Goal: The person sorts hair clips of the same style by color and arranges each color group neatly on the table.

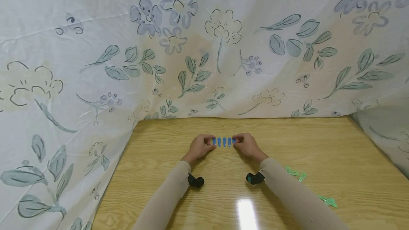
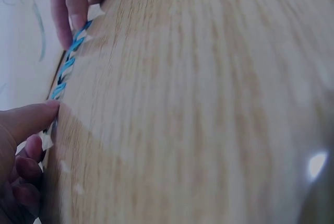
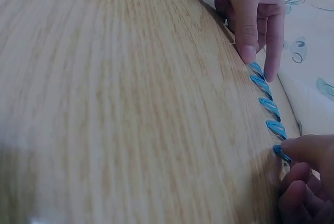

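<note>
Left hand [image 1: 201, 146] and right hand [image 1: 247, 146], fingers [image 3: 274, 44] slightly parted, seemingly pinch the outermost of five blue clips [image 1: 224, 142].

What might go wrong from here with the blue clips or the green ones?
The left hand and right hand pinch the end blue clips, so a small slip might push one against the three middle clips. The right sleeve appears close to the green clips, so it could perhaps brush them.
</note>
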Demonstrator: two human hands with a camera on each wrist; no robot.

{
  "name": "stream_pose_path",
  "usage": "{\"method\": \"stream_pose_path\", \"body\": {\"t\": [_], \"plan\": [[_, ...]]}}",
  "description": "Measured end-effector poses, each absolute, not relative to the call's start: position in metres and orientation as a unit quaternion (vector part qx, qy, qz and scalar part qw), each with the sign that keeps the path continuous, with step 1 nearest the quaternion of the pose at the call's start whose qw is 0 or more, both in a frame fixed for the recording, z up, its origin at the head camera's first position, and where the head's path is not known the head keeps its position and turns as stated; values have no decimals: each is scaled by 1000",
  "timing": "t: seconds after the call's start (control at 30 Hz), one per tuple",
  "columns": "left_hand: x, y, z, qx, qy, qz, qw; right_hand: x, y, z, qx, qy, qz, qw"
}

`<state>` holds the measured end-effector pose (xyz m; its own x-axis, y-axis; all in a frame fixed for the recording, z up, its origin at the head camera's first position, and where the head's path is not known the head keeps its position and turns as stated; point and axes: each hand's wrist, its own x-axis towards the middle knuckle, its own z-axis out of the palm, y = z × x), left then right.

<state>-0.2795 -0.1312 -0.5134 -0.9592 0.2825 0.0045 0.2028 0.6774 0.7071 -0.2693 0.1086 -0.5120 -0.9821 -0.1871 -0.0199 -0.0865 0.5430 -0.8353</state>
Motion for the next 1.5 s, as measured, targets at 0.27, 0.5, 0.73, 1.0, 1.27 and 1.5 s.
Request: {"method": "stream_pose_path", "body": {"t": [0.27,0.5,0.73,1.0,1.27,1.5], "plan": [[-278,-132,-511,127,914,382,55,-269,109,-514,-84,869,-485,49],[-277,-131,-511,126,914,382,56,-268,109,-512,-82,863,-497,45],[-275,-135,-514,124,910,393,48,-268,109,-512,-79,852,-513,65],[-272,-139,-515,141,887,438,44,-269,119,-509,-88,844,-524,73],[-273,-143,-509,153,877,453,46,-272,135,-496,-101,839,-529,78],[-266,-143,-503,153,879,448,57,-267,145,-488,-96,843,-522,82]]}}
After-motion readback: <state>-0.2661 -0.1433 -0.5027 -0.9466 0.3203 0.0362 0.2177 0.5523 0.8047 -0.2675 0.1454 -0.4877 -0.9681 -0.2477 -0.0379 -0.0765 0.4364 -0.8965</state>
